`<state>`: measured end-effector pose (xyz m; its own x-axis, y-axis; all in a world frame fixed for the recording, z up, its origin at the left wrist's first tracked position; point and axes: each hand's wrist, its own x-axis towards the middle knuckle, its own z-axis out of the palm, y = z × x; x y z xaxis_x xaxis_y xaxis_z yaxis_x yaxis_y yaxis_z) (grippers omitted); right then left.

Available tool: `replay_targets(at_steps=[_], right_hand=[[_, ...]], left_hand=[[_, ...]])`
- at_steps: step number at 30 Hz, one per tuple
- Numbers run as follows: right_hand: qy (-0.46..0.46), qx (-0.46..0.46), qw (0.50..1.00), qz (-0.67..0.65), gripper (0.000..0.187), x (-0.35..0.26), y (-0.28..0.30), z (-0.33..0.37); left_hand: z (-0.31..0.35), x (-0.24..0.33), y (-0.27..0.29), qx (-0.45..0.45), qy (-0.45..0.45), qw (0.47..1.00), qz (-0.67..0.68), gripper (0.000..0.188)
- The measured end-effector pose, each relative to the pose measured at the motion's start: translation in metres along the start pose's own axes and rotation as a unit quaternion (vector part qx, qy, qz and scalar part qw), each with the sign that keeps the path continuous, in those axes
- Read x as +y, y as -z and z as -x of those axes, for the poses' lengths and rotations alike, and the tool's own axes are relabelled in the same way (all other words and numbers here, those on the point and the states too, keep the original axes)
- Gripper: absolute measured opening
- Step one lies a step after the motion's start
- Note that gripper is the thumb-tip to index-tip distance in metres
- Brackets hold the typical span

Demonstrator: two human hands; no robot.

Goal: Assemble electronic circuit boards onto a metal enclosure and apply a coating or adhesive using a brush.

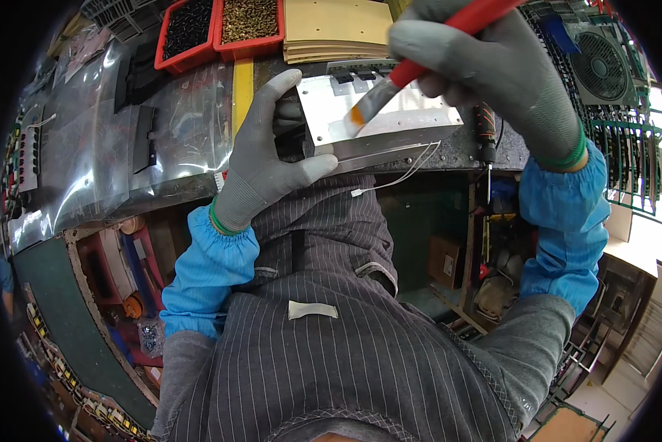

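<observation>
A silver metal box (412,116) with screw holes along its edges is tilted up at the bench's near edge. My left hand (266,144), in a grey glove, grips its left end, thumb below and fingers above. White wires with a small plug (357,193) hang from the box's near side. In my gloved right hand (486,70) is a paintbrush with a red handle (449,37). Its bristles (359,115) touch or hover just over the box's bright top face; I cannot tell which. Dark parts (364,75) sit at the box's far edge.
Two red bins, one of black screws (189,29) and one of brass-coloured screws (250,20), stand at the back. Beside them lies a stack of tan boards (338,29). Clear plastic sheeting (191,140) covers the left bench. A screwdriver (486,132) is right of the box; a fan (602,65) is farther right.
</observation>
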<state>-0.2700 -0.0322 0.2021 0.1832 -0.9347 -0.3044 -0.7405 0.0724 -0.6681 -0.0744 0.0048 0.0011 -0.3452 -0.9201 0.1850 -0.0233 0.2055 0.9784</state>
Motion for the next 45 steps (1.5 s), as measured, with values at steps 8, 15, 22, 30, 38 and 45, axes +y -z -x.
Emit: replay_targets(at_steps=[8, 15, 22, 30, 38, 45], right_hand=[[0.071, -0.101, 0.988, 0.095, 0.027, 0.023, 0.018, -0.009], [0.066, 0.01, 0.993, 0.094, 0.034, 0.079, 0.035, -0.008], [0.003, 0.017, 0.994, 0.107, 0.04, 0.089, 0.058, 0.011], [0.002, 0.102, 0.994, 0.036, 0.039, 0.102, 0.058, 0.023], [0.025, 0.111, 0.993, -0.018, 0.032, 0.106, 0.069, 0.027], [0.193, 0.279, 0.94, 0.041, 0.039, 0.111, 0.114, 0.007]], left_hand=[[0.001, 0.0, -0.001, 0.009, -0.004, 1.0, -0.005, 0.097], [0.004, -0.003, 0.002, 0.02, 0.004, 1.0, -0.002, 0.096], [0.004, -0.001, 0.0, 0.01, 0.022, 1.0, -0.002, 0.099], [0.001, -0.002, -0.001, 0.006, 0.034, 0.999, -0.017, 0.097], [-0.002, 0.003, 0.002, 0.017, 0.018, 1.0, -0.019, 0.095], [0.002, 0.003, -0.001, 0.007, 0.039, 0.998, 0.042, 0.1]])
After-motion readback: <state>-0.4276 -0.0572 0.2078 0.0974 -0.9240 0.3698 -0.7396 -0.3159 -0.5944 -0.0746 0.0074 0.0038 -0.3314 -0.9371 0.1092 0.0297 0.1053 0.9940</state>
